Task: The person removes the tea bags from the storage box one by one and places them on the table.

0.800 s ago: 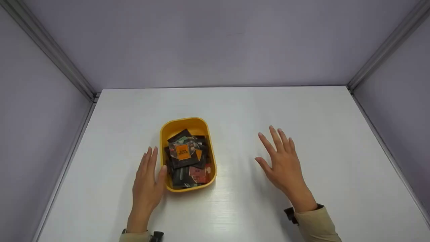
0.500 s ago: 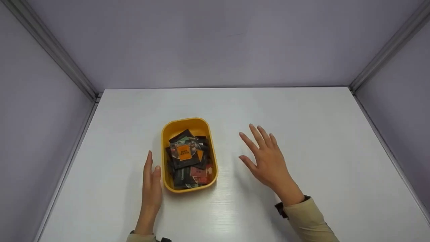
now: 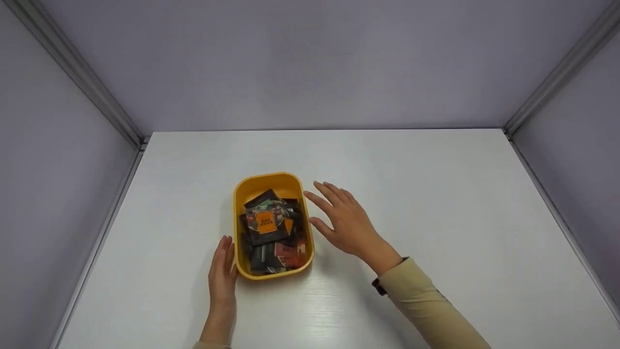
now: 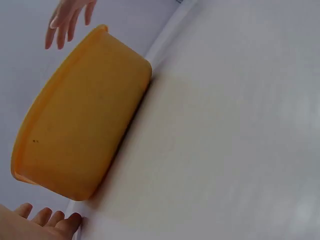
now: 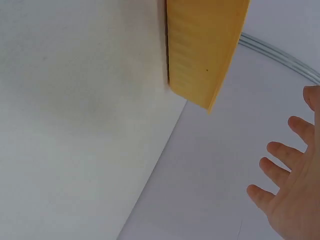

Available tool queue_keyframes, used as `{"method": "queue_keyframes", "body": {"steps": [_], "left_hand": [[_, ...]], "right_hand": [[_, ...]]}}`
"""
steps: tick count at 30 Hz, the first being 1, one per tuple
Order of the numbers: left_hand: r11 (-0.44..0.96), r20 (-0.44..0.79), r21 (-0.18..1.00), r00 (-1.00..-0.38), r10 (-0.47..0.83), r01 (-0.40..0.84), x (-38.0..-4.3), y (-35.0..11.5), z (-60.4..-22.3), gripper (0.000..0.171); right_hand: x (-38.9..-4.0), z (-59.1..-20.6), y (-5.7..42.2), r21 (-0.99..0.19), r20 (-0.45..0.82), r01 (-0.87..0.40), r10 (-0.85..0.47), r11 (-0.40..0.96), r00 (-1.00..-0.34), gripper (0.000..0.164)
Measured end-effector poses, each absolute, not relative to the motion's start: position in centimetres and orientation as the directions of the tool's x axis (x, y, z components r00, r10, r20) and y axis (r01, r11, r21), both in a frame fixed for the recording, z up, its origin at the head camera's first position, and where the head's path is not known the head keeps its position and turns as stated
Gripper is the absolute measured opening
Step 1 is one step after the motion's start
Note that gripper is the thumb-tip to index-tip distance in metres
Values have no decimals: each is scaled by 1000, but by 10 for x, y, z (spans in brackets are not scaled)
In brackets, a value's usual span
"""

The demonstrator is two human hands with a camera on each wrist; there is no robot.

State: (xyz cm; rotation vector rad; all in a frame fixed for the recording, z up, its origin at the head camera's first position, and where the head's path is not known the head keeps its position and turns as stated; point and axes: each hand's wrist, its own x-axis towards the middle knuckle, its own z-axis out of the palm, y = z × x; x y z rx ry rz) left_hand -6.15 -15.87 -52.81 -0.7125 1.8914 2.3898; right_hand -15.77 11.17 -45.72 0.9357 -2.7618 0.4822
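Observation:
A yellow plastic bin (image 3: pixel 271 182) stands on the white table, left of the middle in the head view. Inside lie several flat, dark square packets (image 3: pixel 267 236); the top one carries an orange label, and a lower one shows red. My left hand (image 3: pixel 223 276) is beside the bin's near left side, fingers extended; in the left wrist view a gap shows between its fingertips and the bin (image 4: pixel 85 120). My right hand (image 3: pixel 346 223) hovers by the right rim, fingers spread and holding nothing. The right wrist view has that hand (image 5: pixel 295 185) apart from the bin (image 5: pixel 200 50).
The white table (image 3: pixel 436 203) extends widely to the right of the bin. Pale panels (image 3: pixel 310 68) wall it in at the back and both sides, with grey metal strips (image 3: pixel 82 72) along the corners.
My right hand has moved left across the table to the bin's right rim. The left hand has shifted slightly, staying on the bin's left side. The bin and packets have stayed in place.

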Motion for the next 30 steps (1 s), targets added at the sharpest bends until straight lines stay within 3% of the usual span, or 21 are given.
{"method": "queue_keyframes", "body": {"steps": [5, 12, 21, 30], "left_hand": [[-286, -350, 916, -909, -225, -282, -60, -158, -535, 58], [-327, -362, 898, -917, -167, -295, -61, -159, -539, 62], [-325, -350, 904, -916, -197, -276, -58, -162, -537, 66], [-366, -324, 900, -925, -196, -238, -49, -166, -540, 60]], "right_hand": [[-166, -449, 84, -251, 206, -687, -656, 682, -726, 56], [-179, -438, 53, -150, 111, -800, -794, 581, -598, 53], [-187, -437, 16, -118, -133, -809, -816, 576, -562, 63], [-190, -443, -5, -80, -244, -798, -788, 598, -566, 75]]}}
